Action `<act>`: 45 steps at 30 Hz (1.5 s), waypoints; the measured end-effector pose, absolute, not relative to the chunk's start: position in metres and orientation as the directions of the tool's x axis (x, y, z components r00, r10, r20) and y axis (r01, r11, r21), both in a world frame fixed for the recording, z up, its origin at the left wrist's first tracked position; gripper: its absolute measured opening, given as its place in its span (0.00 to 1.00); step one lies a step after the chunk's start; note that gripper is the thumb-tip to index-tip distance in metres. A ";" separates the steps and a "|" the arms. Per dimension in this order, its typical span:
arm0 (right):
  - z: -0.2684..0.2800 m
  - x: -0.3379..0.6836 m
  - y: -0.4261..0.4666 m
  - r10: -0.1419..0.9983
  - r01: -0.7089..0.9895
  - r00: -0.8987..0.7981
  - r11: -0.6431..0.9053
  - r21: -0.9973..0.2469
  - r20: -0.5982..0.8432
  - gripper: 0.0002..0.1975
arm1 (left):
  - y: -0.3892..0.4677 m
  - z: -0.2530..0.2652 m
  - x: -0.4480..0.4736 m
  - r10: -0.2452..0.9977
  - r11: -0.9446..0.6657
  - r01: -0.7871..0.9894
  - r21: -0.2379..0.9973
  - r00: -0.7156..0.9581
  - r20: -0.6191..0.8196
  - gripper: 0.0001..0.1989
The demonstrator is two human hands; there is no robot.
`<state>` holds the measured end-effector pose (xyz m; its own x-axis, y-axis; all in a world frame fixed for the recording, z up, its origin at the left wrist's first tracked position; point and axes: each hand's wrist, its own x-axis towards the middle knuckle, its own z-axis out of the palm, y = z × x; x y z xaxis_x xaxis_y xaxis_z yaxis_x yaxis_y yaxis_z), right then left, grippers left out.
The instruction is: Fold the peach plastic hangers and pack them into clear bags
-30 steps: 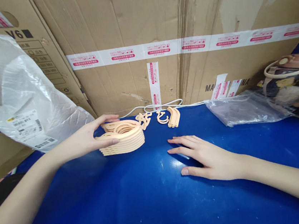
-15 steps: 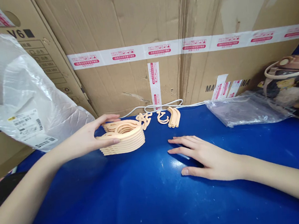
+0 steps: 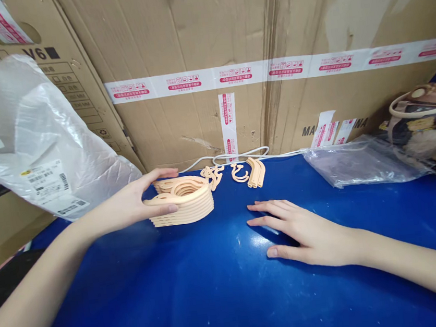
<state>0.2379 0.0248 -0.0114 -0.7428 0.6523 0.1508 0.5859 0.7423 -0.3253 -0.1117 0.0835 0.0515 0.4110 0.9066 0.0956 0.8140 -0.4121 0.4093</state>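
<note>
My left hand (image 3: 133, 200) grips the left end of a stack of beige plastic hanger pieces (image 3: 184, 209), thumb along the near side and fingers at the far side. The curved pieces are neatly layered on the blue table surface (image 3: 200, 286). My right hand (image 3: 304, 232) is open over the table, palm down with fingers spread, holding nothing. Just beyond lie a small cluster of beige hooks (image 3: 213, 176), a single beige hook (image 3: 239, 173) and a few curved beige arms (image 3: 256, 173) placed side by side.
Large cardboard boxes (image 3: 173, 42) form a wall behind the table. A white plastic mailer bag (image 3: 53, 140) leans at the left. A white cable (image 3: 248, 153) runs along the back edge. At the right are a clear plastic bag (image 3: 359, 163) and a dark bag with a pale handle (image 3: 426, 121).
The view has shifted very slightly, so everything appears a little further right. Both hands keep their places and the beige pieces have not moved.
</note>
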 end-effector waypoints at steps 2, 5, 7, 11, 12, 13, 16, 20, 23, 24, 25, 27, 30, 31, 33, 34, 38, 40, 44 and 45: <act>-0.011 0.238 0.025 0.649 0.580 -0.743 0.745 -0.330 0.160 0.27 | 0.079 0.056 -0.106 0.905 -0.424 0.804 0.417 0.391 0.166 0.33; -0.011 0.239 0.026 0.647 0.575 -0.746 0.746 -0.334 0.161 0.27 | 0.061 0.060 -0.083 0.815 -0.511 0.786 0.347 0.315 0.487 0.21; -0.012 0.239 0.026 0.646 0.574 -0.747 0.746 -0.336 0.157 0.27 | 0.042 0.057 -0.061 0.690 -0.569 0.782 0.253 0.287 0.664 0.11; -0.012 0.238 0.025 0.648 0.574 -0.745 0.744 -0.342 0.158 0.26 | 0.008 0.032 -0.017 0.514 -0.827 0.541 0.152 0.619 0.594 0.08; -0.012 0.237 0.025 0.654 0.576 -0.740 0.737 -0.354 0.156 0.25 | 0.004 0.023 -0.009 0.466 -0.867 0.485 0.118 0.702 0.538 0.09; -0.011 0.237 0.025 0.667 0.580 -0.727 0.724 -0.374 0.162 0.24 | 0.001 0.015 -0.003 0.439 -0.889 0.444 0.107 0.766 0.469 0.11; -0.005 0.237 0.034 0.732 0.601 -0.635 0.668 -0.439 0.246 0.19 | 0.001 -0.004 0.002 0.468 -0.882 0.430 0.192 0.842 0.267 0.17; 0.009 0.243 0.070 0.859 0.757 -0.401 0.506 -0.414 0.318 0.15 | 0.011 -0.013 -0.004 0.573 -0.806 0.523 0.277 0.807 0.143 0.28; 0.014 0.247 0.110 0.960 0.909 -0.200 0.256 -0.329 0.196 0.17 | 0.014 -0.013 -0.006 0.599 -0.782 0.553 0.287 0.794 0.105 0.29; 0.014 0.246 0.123 0.971 0.925 -0.157 0.208 -0.318 0.178 0.21 | 0.014 -0.013 -0.005 0.601 -0.780 0.557 0.285 0.794 0.093 0.29; 0.012 0.246 0.134 0.980 0.939 -0.115 0.159 -0.304 0.160 0.25 | 0.014 -0.012 -0.005 0.601 -0.779 0.559 0.284 0.795 0.084 0.30; 0.006 0.243 0.151 0.987 0.956 -0.056 0.096 -0.279 0.149 0.31 | 0.014 -0.011 -0.004 0.602 -0.777 0.560 0.287 0.794 0.082 0.30; -0.002 0.239 0.164 0.989 0.963 -0.018 0.056 -0.263 0.148 0.31 | 0.013 -0.009 -0.004 0.603 -0.776 0.560 0.291 0.793 0.081 0.29; -0.004 0.239 0.166 0.989 0.963 -0.016 0.055 -0.265 0.148 0.29 | 0.013 -0.008 -0.004 0.605 -0.775 0.563 0.288 0.793 0.076 0.29; -0.005 0.240 0.168 0.988 0.959 -0.021 0.064 -0.277 0.153 0.23 | 0.012 -0.008 -0.005 0.606 -0.773 0.566 0.287 0.793 0.068 0.28; -0.006 0.241 0.168 0.987 0.956 -0.026 0.071 -0.286 0.158 0.20 | 0.012 -0.007 -0.005 0.607 -0.772 0.566 0.291 0.792 0.069 0.28; -0.004 0.247 0.170 0.982 0.948 -0.012 0.071 -0.311 0.188 0.17 | 0.011 -0.009 -0.006 0.610 -0.767 0.569 0.296 0.789 0.065 0.29; -0.003 0.251 0.169 0.980 0.947 0.009 0.055 -0.315 0.198 0.17 | 0.012 -0.009 -0.005 0.611 -0.767 0.574 0.287 0.790 0.052 0.29; -0.004 0.256 0.166 0.983 0.949 0.027 0.032 -0.314 0.183 0.16 | 0.012 -0.008 -0.005 0.614 -0.764 0.581 0.282 0.788 0.040 0.29; -0.005 0.257 0.166 0.984 0.950 0.019 0.037 -0.311 0.175 0.16 | 0.012 -0.007 -0.005 0.616 -0.762 0.583 0.282 0.787 0.039 0.29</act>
